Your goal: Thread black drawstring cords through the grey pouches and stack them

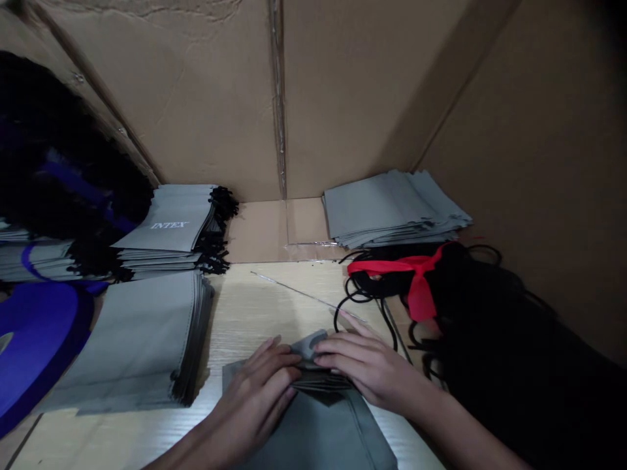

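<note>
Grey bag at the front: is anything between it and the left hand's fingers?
Nothing visible is in the way: the left hand has its fingers on the grey bag. The bundle of black cords lies off to the right.

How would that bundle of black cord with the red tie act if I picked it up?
The black cord bundle would probably be floppy, since its strands sprawl and curl. The red tie looks cinched round one end only, so loose loops might snag or trail. It seems unlikely to roll, lying slumped.

Before the hands (313, 375), stacked pouches (166, 219) lie left, a cord bundle (509, 326) right, on the table (245, 307).
</note>
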{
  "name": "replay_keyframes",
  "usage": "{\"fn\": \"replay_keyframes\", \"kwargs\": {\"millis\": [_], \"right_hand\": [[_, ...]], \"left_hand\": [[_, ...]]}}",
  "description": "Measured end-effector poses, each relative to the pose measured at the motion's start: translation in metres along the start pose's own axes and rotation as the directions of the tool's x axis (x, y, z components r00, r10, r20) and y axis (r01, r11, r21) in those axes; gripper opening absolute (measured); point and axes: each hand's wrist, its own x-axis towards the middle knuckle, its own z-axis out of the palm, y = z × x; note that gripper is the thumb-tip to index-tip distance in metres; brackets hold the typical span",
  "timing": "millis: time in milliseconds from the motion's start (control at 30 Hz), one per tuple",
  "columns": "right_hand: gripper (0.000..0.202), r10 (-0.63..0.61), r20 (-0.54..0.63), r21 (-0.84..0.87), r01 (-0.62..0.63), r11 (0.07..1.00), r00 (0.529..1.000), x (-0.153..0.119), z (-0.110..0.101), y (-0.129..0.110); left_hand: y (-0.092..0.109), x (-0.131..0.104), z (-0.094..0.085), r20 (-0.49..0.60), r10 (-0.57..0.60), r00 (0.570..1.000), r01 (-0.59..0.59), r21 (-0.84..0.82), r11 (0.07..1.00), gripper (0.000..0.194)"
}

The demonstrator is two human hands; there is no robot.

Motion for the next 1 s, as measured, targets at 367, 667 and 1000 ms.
{"fn": "replay_keyframes", "kwargs": {"millis": [367, 667, 1000], "right_hand": [[0.03, 0.068, 0.004, -0.001, -0.068, 0.998, 0.998, -0.001, -0.005, -0.006], [0.038, 0.086, 0.037, 0.149, -0.091, 0.985, 0.996, -0.004, -0.007, -0.005], [0.036, 0.17, -0.13, 0.156, -0.149, 0.976, 0.977, -0.007, 0.0, 0.009]], "left_hand": [[-0.002, -0.002, 0.001, 0.015, -0.006, 1.0, 0.006, 0.02, 1.0, 0.029], [-0.003, -0.003, -0.001, -0.013, 0.01, 1.0, -0.01, 0.01, 1.0, 0.031], [0.001, -0.008, -0.001, -0.085, 0.042, 0.996, -0.058, -0.204, 0.977, 0.035]]}}
